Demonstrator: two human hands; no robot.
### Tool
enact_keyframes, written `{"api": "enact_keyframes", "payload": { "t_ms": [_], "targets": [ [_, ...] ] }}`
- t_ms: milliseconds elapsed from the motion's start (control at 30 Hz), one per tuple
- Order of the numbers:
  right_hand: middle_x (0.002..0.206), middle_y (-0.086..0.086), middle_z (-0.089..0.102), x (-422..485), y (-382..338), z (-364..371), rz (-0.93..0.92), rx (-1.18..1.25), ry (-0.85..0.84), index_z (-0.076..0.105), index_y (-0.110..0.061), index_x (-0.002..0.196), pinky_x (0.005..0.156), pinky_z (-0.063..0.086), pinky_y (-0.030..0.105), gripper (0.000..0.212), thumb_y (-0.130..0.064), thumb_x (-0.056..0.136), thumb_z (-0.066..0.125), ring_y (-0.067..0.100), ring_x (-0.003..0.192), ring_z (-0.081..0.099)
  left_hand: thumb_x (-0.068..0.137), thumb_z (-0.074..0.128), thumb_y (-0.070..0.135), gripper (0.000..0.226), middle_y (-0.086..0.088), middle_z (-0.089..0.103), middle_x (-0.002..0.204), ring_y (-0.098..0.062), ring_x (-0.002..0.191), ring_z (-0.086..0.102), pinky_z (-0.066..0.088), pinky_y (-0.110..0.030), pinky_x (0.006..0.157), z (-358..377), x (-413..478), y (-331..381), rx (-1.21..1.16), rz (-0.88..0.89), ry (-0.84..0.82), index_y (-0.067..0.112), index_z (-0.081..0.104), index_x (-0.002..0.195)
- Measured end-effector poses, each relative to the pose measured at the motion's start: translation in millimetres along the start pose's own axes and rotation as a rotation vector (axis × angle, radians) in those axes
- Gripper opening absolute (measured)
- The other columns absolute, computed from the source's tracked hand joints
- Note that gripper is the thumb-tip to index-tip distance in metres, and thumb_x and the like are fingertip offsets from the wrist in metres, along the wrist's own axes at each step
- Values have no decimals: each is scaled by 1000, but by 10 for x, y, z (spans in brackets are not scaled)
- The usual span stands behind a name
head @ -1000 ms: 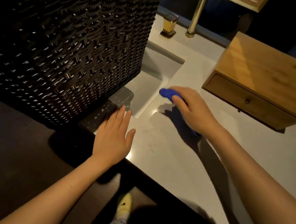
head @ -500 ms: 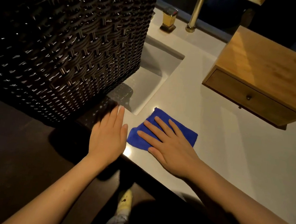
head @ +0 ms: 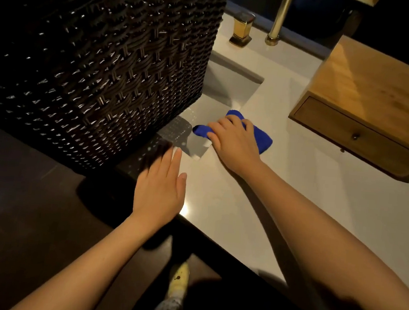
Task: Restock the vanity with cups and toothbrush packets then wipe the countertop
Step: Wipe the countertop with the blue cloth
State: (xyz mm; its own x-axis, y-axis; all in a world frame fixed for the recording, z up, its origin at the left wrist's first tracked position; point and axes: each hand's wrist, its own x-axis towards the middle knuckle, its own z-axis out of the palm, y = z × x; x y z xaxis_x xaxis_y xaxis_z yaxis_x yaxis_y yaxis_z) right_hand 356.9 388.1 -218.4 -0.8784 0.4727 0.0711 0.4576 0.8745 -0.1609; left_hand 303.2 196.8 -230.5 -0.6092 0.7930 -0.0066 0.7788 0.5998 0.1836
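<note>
A blue cloth (head: 262, 138) lies bunched on the pale countertop (head: 306, 202) at the sink's front right corner. My right hand (head: 232, 142) presses down on it, fingers curled over the cloth and pointing left. My left hand (head: 159, 188) rests flat and open on the counter's front edge, fingertips touching the bottom of a dark woven basket (head: 94, 64). No cups or toothbrush packets are visible.
The big woven basket fills the upper left and covers part of the sink (head: 230, 87). A wooden drawer box (head: 367, 108) stands at the right. A gold tap handle (head: 242, 28) and spout post (head: 279, 19) stand behind the sink.
My right hand has pushed the blue cloth from the counter's front edge back up toward the sink corner, bunching it. My left hand has stayed in place.
</note>
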Motion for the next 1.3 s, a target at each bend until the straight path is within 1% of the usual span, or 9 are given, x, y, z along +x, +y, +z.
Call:
{"api": "enact_keyframes", "payload": {
  "t_ms": [133, 267, 567, 767, 867, 967, 1067, 1167, 1300],
  "targets": [
    [104, 6, 62, 57, 27, -257, 98, 143, 160, 56, -20, 113, 84, 37, 42, 28, -31, 97, 36, 28, 102, 49, 92, 27, 36, 57, -7, 31, 150, -25, 126, 41, 40, -41, 91, 8, 0, -1, 0, 1, -4, 13, 20, 143],
    [114, 5, 60, -148, 181, -687, 224, 473, 391, 53, -20, 121, 87, 37, 39, 32, -29, 91, 50, 24, 105, 48, 93, 31, 34, 55, -10, 34, 148, -28, 124, 43, 40, -43, 90, 19, -3, -5, -7, 4, 7, 12, 22, 143],
    [114, 6, 41, -687, 407, -995, 453, 632, 420, 47, -8, 111, 85, 40, 31, 37, -28, 84, 62, 21, 108, 46, 93, 35, 31, 54, -11, 36, 147, -30, 124, 44, 41, -44, 89, 5, -4, 10, -7, 2, 18, 11, 26, 142],
    [102, 3, 50, -1169, 422, -466, 422, 142, 71, 54, -11, 98, 80, 31, 34, 43, -51, 87, 44, 23, 99, 43, 93, 36, 30, 53, -12, 36, 147, -30, 124, 44, 41, -45, 89, -1, -1, 16, -10, 10, 23, 11, 26, 142],
    [125, 9, 50, -1101, 445, -330, 401, 280, 147, 52, -6, 112, 93, 32, 32, 37, -36, 91, 49, 25, 112, 43, 93, 37, 28, 53, -12, 35, 147, -32, 124, 44, 41, -46, 89, -7, 0, 28, -5, 5, 15, 10, 27, 142],
    [123, 6, 55, -1096, 390, -301, 263, 494, 124, 47, -12, 124, 93, 36, 27, 34, -22, 92, 51, 22, 111, 49, 93, 37, 28, 53, -12, 34, 148, -31, 124, 43, 40, -46, 90, -12, -5, 29, 0, 8, 10, 10, 26, 142],
    [117, 2, 55, -1284, 283, -284, 85, 469, 17, 47, -15, 122, 94, 40, 31, 40, -34, 88, 55, 19, 107, 49, 93, 36, 28, 53, -11, 35, 147, -30, 124, 43, 41, -45, 89, -1, -1, 19, -7, 3, 14, 11, 26, 142],
    [137, 2, 47, -1474, 164, -219, -12, 422, -72, 43, -16, 131, 105, 31, 27, 66, -53, 79, 58, 16, 128, 40, 93, 36, 28, 53, -12, 35, 147, -30, 124, 44, 41, -45, 90, 10, 4, 10, -12, 6, 19, 11, 26, 142],
    [132, 14, 52, -1342, 306, -172, -31, 332, 23, 53, -6, 125, 103, 37, 38, 60, -42, 80, 65, 29, 122, 47, 92, 30, 31, 54, -11, 36, 147, -29, 125, 44, 41, -44, 91, 0, 3, 21, 0, -2, 5, 11, 26, 142]
  ]
}}
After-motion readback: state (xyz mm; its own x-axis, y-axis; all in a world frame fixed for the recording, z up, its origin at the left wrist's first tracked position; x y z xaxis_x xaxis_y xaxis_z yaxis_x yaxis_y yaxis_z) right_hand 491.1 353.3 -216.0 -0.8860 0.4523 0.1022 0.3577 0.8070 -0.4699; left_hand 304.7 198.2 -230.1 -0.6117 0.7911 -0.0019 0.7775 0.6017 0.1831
